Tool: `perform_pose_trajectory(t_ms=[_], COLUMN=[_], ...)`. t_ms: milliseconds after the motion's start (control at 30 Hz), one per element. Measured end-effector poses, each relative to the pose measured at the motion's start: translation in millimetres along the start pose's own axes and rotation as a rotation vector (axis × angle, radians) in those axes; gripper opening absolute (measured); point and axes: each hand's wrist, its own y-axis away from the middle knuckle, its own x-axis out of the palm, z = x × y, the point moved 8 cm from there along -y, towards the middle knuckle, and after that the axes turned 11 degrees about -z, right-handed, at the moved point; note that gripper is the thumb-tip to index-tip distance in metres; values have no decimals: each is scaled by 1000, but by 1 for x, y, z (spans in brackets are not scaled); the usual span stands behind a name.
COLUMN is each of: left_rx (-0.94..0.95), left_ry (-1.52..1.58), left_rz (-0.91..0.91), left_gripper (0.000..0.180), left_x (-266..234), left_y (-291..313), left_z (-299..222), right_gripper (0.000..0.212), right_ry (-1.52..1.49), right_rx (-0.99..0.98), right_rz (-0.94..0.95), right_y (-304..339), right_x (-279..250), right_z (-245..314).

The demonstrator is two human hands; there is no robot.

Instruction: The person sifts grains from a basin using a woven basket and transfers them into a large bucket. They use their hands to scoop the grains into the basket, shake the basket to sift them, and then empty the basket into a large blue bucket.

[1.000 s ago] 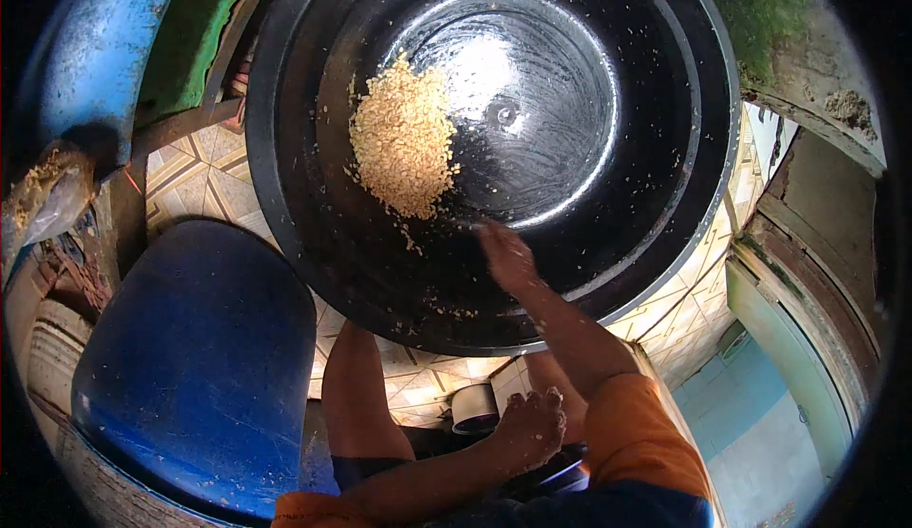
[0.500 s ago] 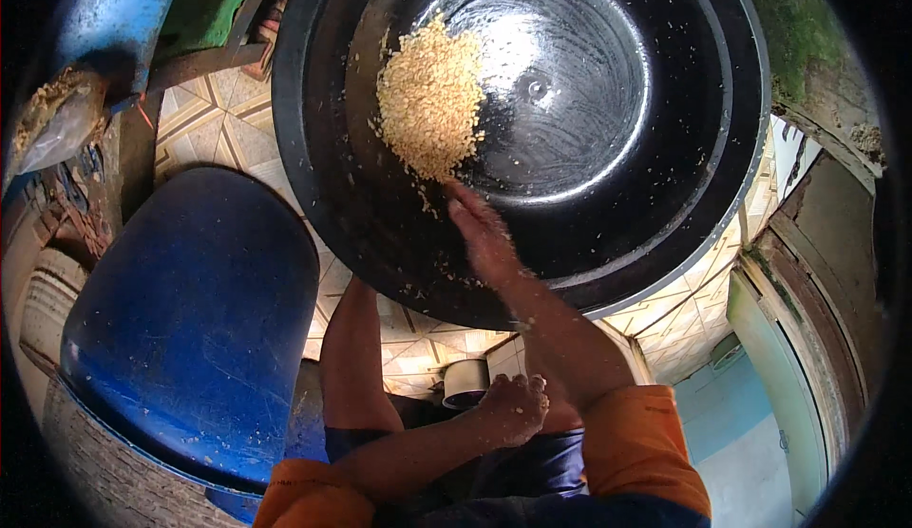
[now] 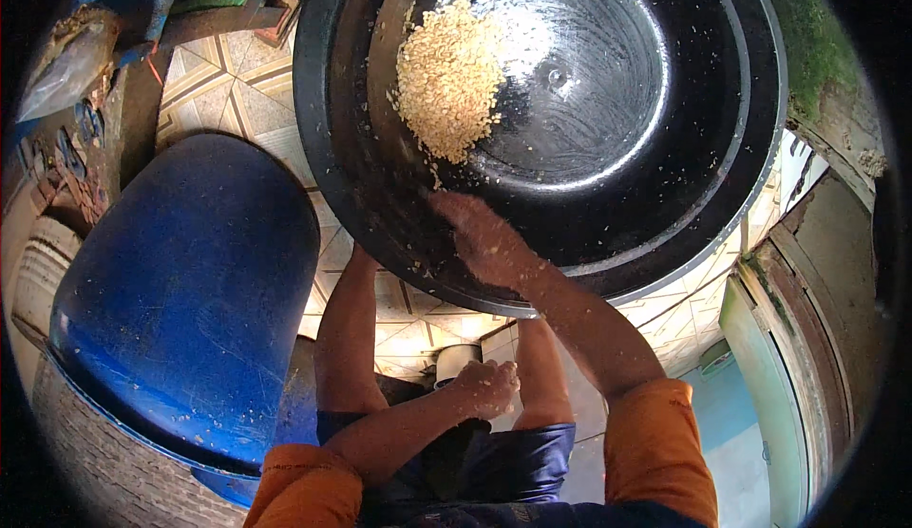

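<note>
A heap of pale yellow, grain-like pieces [image 3: 448, 82] lies on the left side of a wide black tub [image 3: 608, 234]. My right hand [image 3: 486, 243] reaches over the tub's near wall, fingers stretched out toward the left. It is just below the heap and apart from it, holding nothing that I can see. Stray bits cling to the tub's inner wall near the fingers. My left hand [image 3: 489, 388] hangs above my lap, outside the tub, with its fingers curled closed. Pale crumbs stick to it, and the inside of its grip is hidden.
A large blue barrel [image 3: 190, 300] stands at the left, close to the tub's rim. Below my left hand is a small pale pot [image 3: 456, 362] on the patterned tile floor [image 3: 228, 82]. A clear plastic bag [image 3: 71, 67] lies at the far left; a door frame [image 3: 784, 376] is at the right.
My right hand has drawn back from the heap's lower edge, leaving a gap. My left hand has shifted a little to the left, still closed. The whole view has shifted slightly.
</note>
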Motion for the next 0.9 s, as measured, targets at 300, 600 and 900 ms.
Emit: perform_pose_trajectory(t_ms=[300, 600, 900], left_rx=[-10, -65, -34], left_ry=[170, 277, 104], left_rz=[-58, -155, -596], left_gripper=[49, 47, 51], left_x=[10, 15, -18], left_y=[0, 26, 99], left_z=[14, 21, 44], right_gripper=[49, 55, 55], right_ry=[313, -165, 22], right_rx=[572, 387, 486], right_rz=[1178, 396, -301], right_y=[110, 33, 117], right_x=[20, 44, -48], right_z=[-57, -13, -1])
